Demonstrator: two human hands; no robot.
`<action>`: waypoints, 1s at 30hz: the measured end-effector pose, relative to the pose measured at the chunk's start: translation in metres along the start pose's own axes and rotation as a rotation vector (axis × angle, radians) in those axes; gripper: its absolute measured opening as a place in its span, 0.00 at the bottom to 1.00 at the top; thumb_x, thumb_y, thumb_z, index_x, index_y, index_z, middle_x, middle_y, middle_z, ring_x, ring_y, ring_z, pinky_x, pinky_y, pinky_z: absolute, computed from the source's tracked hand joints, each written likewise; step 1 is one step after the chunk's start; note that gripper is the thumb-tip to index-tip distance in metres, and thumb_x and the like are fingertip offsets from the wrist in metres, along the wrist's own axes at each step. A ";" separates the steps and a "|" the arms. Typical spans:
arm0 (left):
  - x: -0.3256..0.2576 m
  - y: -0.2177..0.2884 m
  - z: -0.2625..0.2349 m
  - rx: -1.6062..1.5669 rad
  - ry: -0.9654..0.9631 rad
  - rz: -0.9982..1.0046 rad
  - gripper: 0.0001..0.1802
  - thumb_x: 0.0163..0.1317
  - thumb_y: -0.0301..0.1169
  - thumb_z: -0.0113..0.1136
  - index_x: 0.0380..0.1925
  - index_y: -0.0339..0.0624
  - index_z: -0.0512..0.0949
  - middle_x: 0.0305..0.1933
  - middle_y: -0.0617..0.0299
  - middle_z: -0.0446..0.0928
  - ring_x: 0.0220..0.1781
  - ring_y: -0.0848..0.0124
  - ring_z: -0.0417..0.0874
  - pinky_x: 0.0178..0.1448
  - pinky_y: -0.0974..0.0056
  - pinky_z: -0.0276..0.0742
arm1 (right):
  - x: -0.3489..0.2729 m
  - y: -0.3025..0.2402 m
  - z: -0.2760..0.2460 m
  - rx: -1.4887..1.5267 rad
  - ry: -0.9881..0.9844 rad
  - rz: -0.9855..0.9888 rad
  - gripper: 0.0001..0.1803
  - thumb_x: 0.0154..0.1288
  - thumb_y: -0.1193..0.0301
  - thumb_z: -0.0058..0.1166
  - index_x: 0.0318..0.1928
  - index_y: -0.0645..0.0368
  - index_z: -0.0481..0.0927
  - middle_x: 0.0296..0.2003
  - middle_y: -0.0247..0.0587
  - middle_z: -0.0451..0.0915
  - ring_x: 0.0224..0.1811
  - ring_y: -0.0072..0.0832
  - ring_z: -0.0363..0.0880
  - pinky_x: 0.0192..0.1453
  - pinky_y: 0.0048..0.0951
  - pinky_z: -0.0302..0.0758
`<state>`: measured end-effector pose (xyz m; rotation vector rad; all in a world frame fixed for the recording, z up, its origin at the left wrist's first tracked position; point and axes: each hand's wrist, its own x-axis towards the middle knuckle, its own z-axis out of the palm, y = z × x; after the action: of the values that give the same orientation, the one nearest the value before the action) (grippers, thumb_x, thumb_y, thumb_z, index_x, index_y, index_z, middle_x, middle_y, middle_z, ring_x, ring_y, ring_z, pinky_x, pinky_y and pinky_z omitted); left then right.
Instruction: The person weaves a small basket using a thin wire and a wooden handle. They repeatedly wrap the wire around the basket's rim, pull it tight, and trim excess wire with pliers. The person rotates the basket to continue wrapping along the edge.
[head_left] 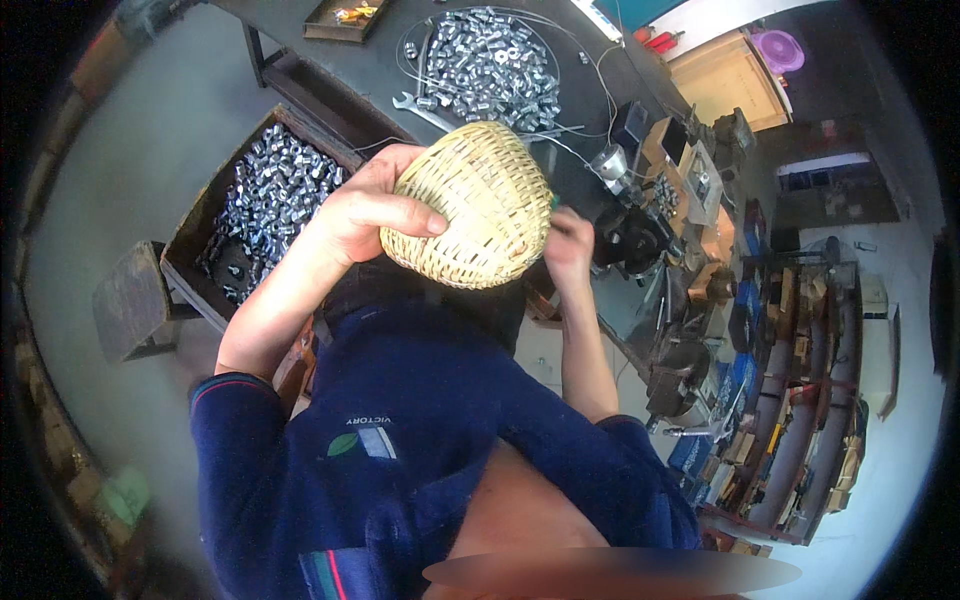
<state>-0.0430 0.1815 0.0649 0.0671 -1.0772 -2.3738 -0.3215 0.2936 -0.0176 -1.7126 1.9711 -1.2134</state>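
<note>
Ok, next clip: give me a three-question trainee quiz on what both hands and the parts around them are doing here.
1. True or false: the left hand grips the woven basket with the thumb across its side.
2. Where do small metal parts lie? A) wooden crate only B) dark workbench only C) both
3. Which tool lies beside the pile of metal parts on the bench?

Key: 1 true; 2 C; 3 an open-end wrench. The right hand holds the basket's other side.
</note>
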 end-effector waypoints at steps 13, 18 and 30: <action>0.016 -0.051 -0.027 0.165 -0.025 -0.187 0.27 0.40 0.21 0.66 0.45 0.27 0.75 0.41 0.54 0.81 0.40 0.71 0.82 0.48 0.68 0.77 | -0.082 -0.076 -0.076 1.213 -0.498 0.379 0.39 0.50 0.39 0.57 0.36 0.70 0.82 0.43 0.71 0.73 0.13 0.17 0.55 0.12 0.17 0.49; 0.007 -0.058 -0.027 0.164 0.015 -0.208 0.26 0.40 0.20 0.66 0.44 0.28 0.76 0.40 0.55 0.82 0.39 0.72 0.83 0.48 0.68 0.77 | -0.068 -0.100 -0.090 0.954 -0.731 0.430 0.43 0.48 0.37 0.57 0.39 0.74 0.81 0.09 0.32 0.63 0.09 0.15 0.54 0.15 0.21 0.61; 0.004 -0.070 -0.024 0.271 -0.021 -0.208 0.22 0.42 0.21 0.67 0.42 0.32 0.78 0.39 0.59 0.82 0.39 0.75 0.82 0.48 0.70 0.76 | -0.066 -0.109 -0.092 0.758 -0.928 0.480 0.50 0.42 0.31 0.56 0.40 0.73 0.81 0.05 0.28 0.62 0.06 0.17 0.61 0.37 0.29 0.73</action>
<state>-0.0715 0.2013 -0.0010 0.2626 -1.4594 -2.3948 -0.2903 0.3966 0.0972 -1.0108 1.0473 -0.6443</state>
